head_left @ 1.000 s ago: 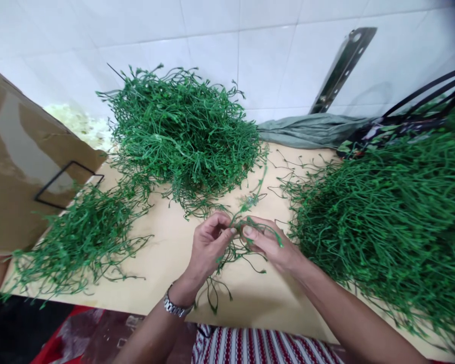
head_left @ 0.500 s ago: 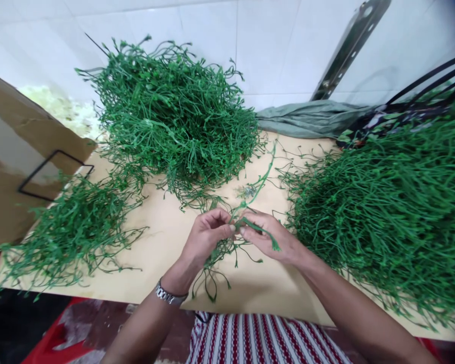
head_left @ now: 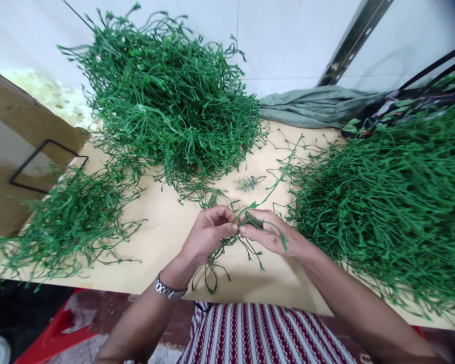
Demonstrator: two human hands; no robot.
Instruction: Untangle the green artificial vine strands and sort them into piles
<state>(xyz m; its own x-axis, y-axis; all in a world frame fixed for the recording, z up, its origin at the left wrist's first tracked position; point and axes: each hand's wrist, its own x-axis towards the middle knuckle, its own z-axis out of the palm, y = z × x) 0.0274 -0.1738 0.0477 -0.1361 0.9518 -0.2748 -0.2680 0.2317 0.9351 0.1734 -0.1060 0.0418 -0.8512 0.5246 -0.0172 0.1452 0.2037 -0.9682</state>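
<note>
My left hand [head_left: 207, 235], with a metal watch on its wrist, pinches a thin green plastic stem sprig [head_left: 246, 220] just above the beige tabletop [head_left: 167, 237]. My right hand [head_left: 271, 235] pinches the same sprig from the other side, fingertips almost touching the left ones. Green strands hang down from between both hands and one long strand runs up and to the right. A big tangled pile of green stems [head_left: 170, 101] lies behind the hands. A wider pile [head_left: 387, 197] fills the right side. A smaller loose pile [head_left: 68, 222] lies at the left.
A brown cardboard box [head_left: 11, 151] with a black outline mark stands at the left edge. A grey-green cloth [head_left: 314, 106] lies against the white tiled wall. A metal bracket [head_left: 352, 43] leans at the back right. Red-and-white striped fabric [head_left: 258, 338] shows below the table's front edge.
The view has tilted down, so the piles sit higher in the picture. Both hands stay pinched on the sprig, and its long strand has swung toward the right pile.
</note>
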